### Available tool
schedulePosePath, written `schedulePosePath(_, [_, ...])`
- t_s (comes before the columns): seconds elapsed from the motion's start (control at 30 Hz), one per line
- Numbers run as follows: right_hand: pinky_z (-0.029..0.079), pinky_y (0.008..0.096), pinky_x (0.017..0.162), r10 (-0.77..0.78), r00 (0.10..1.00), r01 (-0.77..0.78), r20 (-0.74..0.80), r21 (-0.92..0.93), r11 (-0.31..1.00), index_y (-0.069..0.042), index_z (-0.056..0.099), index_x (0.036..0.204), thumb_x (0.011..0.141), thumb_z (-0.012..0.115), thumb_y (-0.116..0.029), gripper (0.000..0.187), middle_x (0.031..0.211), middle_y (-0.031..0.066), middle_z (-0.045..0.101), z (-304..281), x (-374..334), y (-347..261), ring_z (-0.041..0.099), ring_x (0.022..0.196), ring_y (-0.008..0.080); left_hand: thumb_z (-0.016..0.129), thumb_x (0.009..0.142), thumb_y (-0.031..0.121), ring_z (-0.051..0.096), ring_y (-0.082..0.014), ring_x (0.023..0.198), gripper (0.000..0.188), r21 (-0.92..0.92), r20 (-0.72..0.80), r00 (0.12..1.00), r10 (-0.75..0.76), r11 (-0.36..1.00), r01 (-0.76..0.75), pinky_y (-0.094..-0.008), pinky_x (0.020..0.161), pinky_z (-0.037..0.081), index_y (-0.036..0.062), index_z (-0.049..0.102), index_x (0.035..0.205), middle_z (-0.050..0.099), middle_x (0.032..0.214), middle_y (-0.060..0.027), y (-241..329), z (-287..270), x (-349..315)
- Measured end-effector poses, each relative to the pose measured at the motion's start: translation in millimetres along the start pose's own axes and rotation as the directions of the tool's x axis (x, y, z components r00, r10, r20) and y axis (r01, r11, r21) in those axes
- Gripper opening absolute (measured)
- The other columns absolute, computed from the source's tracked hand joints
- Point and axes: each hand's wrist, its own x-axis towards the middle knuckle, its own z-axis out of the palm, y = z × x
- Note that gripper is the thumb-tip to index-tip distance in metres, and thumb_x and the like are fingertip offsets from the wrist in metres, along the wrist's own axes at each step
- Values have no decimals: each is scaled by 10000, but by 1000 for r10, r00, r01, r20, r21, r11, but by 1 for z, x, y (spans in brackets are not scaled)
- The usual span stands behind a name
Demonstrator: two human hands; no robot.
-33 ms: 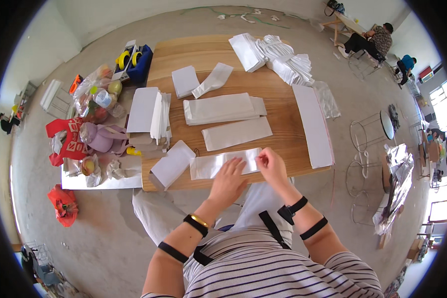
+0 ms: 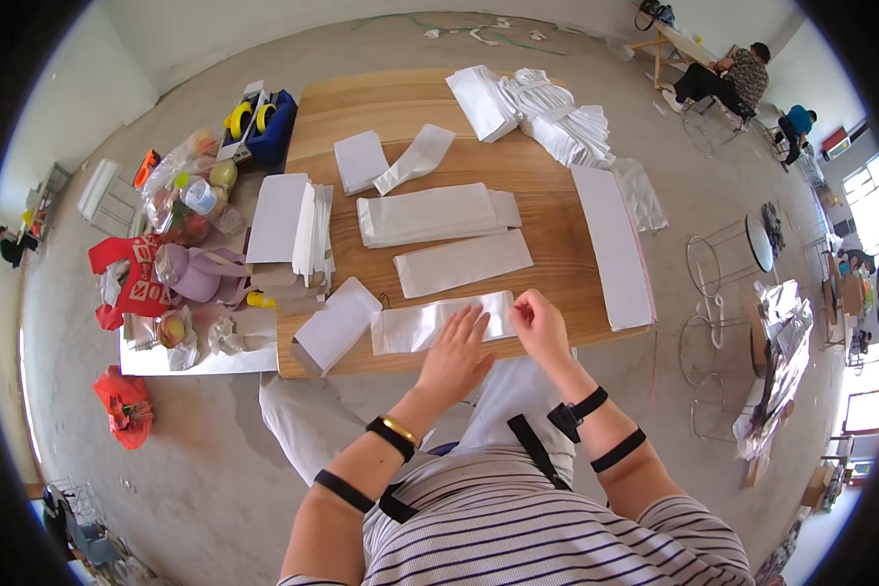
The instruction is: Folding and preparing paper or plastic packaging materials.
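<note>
A long, glossy white paper strip [image 2: 405,330] lies flat along the near edge of the wooden table. My left hand [image 2: 457,342] rests on its middle, fingers stretched out. At the strip's right end is my right hand [image 2: 540,327], with fingers curled in a pinch; whatever they may hold is hidden. Just beyond lie another white strip [image 2: 464,264] and a flat stack of white strips [image 2: 425,215]. A white envelope-like sheet [image 2: 339,325] sits left of the glossy strip, near my left hand.
White folded papers [image 2: 298,225] stand stacked at the left; bundled white strips [image 2: 557,117] lie far right. A long white sheet [image 2: 613,249] borders the right edge. A blue tape dispenser [image 2: 269,127], bagged fruit [image 2: 190,190] and a lilac bag [image 2: 195,272] crowd the left side. Stools [image 2: 757,244] stand right.
My left hand has slid slightly right along the strip. My right hand has shifted a little right too. The whole view has drifted very slightly.
</note>
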Motion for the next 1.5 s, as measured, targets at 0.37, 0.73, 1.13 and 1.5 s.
schedulePosePath(0.37, [503, 337, 605, 197, 980, -197, 11, 44, 979, -49, 608, 879, 885, 677, -165, 135, 761, 90, 667, -29, -21, 32, 629, 639, 223, 506, 944, 519, 170, -320, 1500, 887, 215, 137, 983, 120, 966, -148, -433, 1228, 150, -67, 176, 1521, 186, 1607, -205, -13, 53, 32])
schedulePosePath(0.73, [510, 324, 629, 271, 961, -274, 50, 81, 958, -51, 608, 898, 896, 672, -177, 141, 767, 76, 670, -26, -23, 43, 640, 664, 194, 434, 967, 542, 165, -302, 1504, 835, 301, 225, 969, 100, 939, -167, -443, 1230, 135, -56, 234, 1514, 199, 1610, -186, -14, 56, 31])
schedulePosePath(1.13, [516, 340, 634, 206, 977, -209, 47, 84, 974, -47, 618, 889, 888, 668, -169, 132, 774, 88, 673, -23, -19, 37, 645, 671, 221, 507, 975, 439, 141, -358, 1500, 652, 268, 252, 939, 232, 916, -298, -571, 1202, 122, 194, 303, 1544, 225, 1616, -100, -5, 29, 29])
schedulePosePath(1.5, [495, 329, 601, 60, 988, -81, 143, 147, 986, -59, 628, 868, 869, 672, -149, 100, 741, 76, 668, 6, -13, -1, 628, 633, 209, 740, 809, 228, 604, -241, 880, 233, 24, -284, 751, -596, 778, 628, -404, 804, 426, 81, 631, 952, 638, 913, -55, -78, -29, -59])
